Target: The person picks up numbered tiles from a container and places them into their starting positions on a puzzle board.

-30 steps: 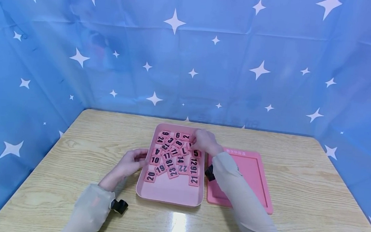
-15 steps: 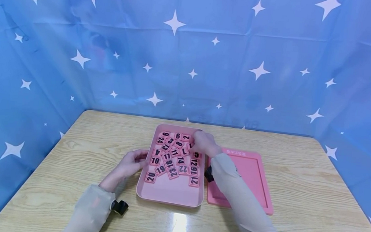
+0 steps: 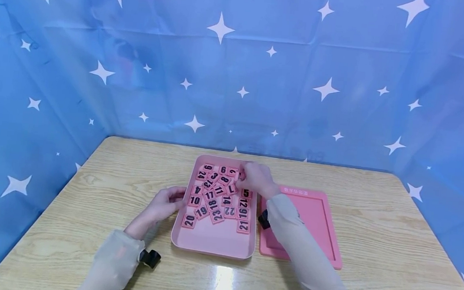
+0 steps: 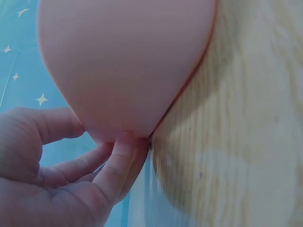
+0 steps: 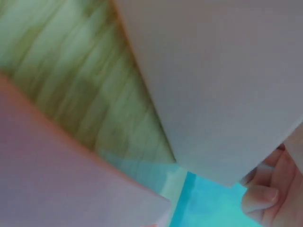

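The right hand (image 3: pixel 259 178) had just pinched up a tile (image 3: pixel 241 176), apparently freeing it, while the left hand (image 3: pixel 165 203) gripped the tray (image 3: pixel 212 243).

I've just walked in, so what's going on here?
Someone works with small square pink number tiles, jumbled in a shallow pink rectangular tray on a wooden table. The left hand holds the tray's left side; the right hand reaches into its far right corner, though whether it grips a tile is hard to see. A flat pink rectangular board with a raised border lies right of the tray, partly behind the pale right sleeve.
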Demonstrator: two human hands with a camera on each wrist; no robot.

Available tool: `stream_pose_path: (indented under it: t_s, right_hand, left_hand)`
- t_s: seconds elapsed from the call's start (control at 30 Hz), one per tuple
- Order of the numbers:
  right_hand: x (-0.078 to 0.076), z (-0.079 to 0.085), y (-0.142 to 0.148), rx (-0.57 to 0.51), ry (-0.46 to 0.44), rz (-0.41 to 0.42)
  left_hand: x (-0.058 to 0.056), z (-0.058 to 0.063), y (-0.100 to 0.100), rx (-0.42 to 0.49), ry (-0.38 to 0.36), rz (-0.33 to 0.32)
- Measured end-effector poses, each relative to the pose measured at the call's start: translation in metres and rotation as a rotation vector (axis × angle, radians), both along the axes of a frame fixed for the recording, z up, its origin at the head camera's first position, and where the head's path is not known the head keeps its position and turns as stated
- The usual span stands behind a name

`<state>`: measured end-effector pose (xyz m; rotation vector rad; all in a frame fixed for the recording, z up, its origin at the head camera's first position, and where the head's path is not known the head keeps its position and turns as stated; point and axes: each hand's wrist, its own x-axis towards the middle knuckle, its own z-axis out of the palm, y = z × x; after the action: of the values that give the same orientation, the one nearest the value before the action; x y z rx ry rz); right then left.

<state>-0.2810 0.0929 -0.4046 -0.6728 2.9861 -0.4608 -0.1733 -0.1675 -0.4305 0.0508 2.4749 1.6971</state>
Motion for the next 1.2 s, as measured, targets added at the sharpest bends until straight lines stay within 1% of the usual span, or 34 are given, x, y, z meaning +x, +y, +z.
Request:
stream_pose_path:
  t_s: [0.07, 0.23, 0.33, 0.43, 0.63, 0.73, 0.87, 1.03, 1.2]
  right_hand:
    - [0.001, 0.002, 0.001, -0.045, -0.003, 0.004]
    - [0.008, 0.010, 0.006, -0.204, -0.026, 0.021]
    - [0.013, 0.015, 0.012, -0.282, -0.010, 0.042]
    - [0.018, 0.019, 0.019, -0.322, 0.021, 0.062]
    - [0.027, 0.028, 0.036, -0.338, 0.108, 0.115]
    - [0.032, 0.031, 0.045, -0.351, 0.123, 0.125]
    - [0.037, 0.031, 0.057, -0.359, 0.132, 0.113]
    - [0.041, 0.025, 0.074, -0.358, 0.134, 0.097]
    - [0.047, 0.017, 0.090, -0.334, 0.099, 0.058]
  left_hand:
    - [-0.001, 0.000, 0.000, -0.002, -0.001, 0.000]
    - [-0.002, -0.002, -0.001, -0.001, -0.003, -0.001]
    - [-0.002, -0.002, 0.000, 0.004, -0.002, -0.005]
    - [-0.002, -0.001, 0.001, 0.010, 0.000, -0.011]
    - [0.000, 0.001, 0.001, 0.019, -0.001, -0.021]
    - [0.001, 0.001, 0.000, 0.019, -0.001, -0.018]
    - [0.002, 0.002, 0.000, 0.021, -0.001, -0.012]
    - [0.002, 0.001, 0.000, 0.018, 0.007, -0.016]
    - [0.001, 0.000, 0.001, 0.010, 0.000, -0.014]
